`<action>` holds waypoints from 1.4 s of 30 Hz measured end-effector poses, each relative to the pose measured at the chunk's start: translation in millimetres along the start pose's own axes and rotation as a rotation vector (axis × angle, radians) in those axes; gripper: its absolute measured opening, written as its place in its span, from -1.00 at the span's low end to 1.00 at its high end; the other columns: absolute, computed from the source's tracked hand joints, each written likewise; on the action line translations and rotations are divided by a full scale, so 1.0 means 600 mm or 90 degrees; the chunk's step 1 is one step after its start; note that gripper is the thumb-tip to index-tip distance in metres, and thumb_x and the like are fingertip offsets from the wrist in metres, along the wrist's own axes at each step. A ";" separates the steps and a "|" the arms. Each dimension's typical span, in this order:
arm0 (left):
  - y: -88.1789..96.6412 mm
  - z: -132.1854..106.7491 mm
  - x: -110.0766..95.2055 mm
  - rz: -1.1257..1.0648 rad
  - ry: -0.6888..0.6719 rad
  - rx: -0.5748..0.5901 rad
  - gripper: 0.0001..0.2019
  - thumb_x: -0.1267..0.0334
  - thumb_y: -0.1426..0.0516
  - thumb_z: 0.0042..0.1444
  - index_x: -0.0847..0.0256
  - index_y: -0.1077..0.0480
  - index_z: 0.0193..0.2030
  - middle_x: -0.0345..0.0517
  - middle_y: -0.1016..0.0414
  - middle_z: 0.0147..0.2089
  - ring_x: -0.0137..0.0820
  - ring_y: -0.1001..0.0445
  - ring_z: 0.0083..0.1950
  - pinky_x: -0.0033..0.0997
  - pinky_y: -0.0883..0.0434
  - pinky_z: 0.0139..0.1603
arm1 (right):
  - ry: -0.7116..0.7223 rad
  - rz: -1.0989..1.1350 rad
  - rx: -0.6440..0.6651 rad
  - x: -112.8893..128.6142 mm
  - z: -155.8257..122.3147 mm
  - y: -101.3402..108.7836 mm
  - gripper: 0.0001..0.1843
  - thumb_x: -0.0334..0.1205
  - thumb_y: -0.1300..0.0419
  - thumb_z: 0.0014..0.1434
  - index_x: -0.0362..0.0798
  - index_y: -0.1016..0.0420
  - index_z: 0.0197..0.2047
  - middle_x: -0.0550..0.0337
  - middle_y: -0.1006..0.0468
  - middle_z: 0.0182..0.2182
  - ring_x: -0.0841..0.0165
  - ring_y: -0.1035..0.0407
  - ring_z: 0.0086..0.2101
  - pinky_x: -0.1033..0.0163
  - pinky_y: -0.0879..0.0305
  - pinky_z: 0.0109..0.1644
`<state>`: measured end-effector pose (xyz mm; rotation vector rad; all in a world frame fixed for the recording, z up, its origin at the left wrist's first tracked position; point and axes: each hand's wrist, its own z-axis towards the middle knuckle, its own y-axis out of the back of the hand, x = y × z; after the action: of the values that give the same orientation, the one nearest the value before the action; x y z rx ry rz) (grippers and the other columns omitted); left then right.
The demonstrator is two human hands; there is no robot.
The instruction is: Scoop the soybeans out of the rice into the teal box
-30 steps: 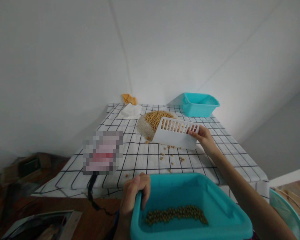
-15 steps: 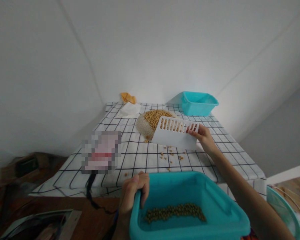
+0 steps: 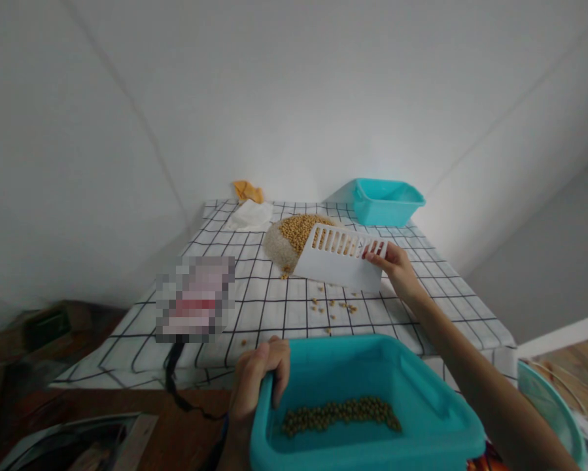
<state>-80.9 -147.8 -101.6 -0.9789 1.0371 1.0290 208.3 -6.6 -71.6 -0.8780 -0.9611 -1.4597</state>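
My left hand (image 3: 263, 373) is closed over the left rim of a turquoise plastic basin (image 3: 367, 451) at the table's front edge. A layer of round tan beans (image 3: 340, 415), probably soybeans, lies on its floor. My right hand (image 3: 394, 261) grips the right end of a white plastic divider (image 3: 337, 265) with a row of slots along its top. The divider stands on edge, slightly tilted, against the near side of a bean heap (image 3: 298, 229). White grains that look like rice (image 3: 278, 245) spread beside and under the heap. Several loose beans (image 3: 333, 304) are scattered between divider and basin.
A second turquoise basin (image 3: 389, 212) stands at the back right of the checked tablecloth (image 3: 264, 307). White cloth or plastic (image 3: 251, 216) and an orange cloth (image 3: 248, 191) lie at the back left. A blurred-out pinkish object (image 3: 195, 297) with a dark strap is at front left.
The view has shifted slightly, so everything sits a little further left. Both hands keep their holds; the divider's position against the heap looks nearly the same.
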 end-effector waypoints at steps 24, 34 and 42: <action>-0.001 -0.001 0.004 -0.008 0.015 -0.018 -0.33 0.03 0.21 0.43 0.08 -0.11 -0.77 -0.21 -0.14 -0.71 -0.29 -0.17 -0.52 -0.15 -0.23 0.00 | -0.001 -0.017 0.037 0.007 -0.001 0.000 -0.61 0.14 -0.46 0.01 0.00 -0.62 -0.30 0.12 -0.68 -0.32 0.21 -0.52 -0.31 0.13 -0.43 -0.19; -0.003 0.000 0.005 -0.017 -0.021 -0.020 -0.32 0.05 0.21 0.44 0.09 -0.13 -0.77 -0.20 -0.14 -0.72 -0.31 -0.16 -0.54 -0.15 -0.21 -0.10 | -0.001 -0.031 0.042 0.002 -0.002 0.005 -0.62 0.13 -0.46 0.03 0.00 -0.62 -0.30 0.12 -0.67 -0.32 0.21 -0.51 -0.32 0.15 -0.42 -0.22; 0.000 0.002 0.004 0.002 -0.018 -0.009 -0.31 0.02 0.21 0.44 0.09 -0.12 -0.77 -0.20 -0.14 -0.73 -0.32 -0.15 -0.55 -0.15 -0.24 -0.12 | -0.009 -0.022 0.062 0.005 -0.001 0.003 -0.61 0.14 -0.46 0.01 0.01 -0.63 -0.28 0.12 -0.68 -0.30 0.20 -0.52 -0.28 0.13 -0.44 -0.17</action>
<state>-80.3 -146.1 -103.9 -0.9713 1.0092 1.0520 209.6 -8.5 -68.9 -0.8050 -1.0533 -1.4246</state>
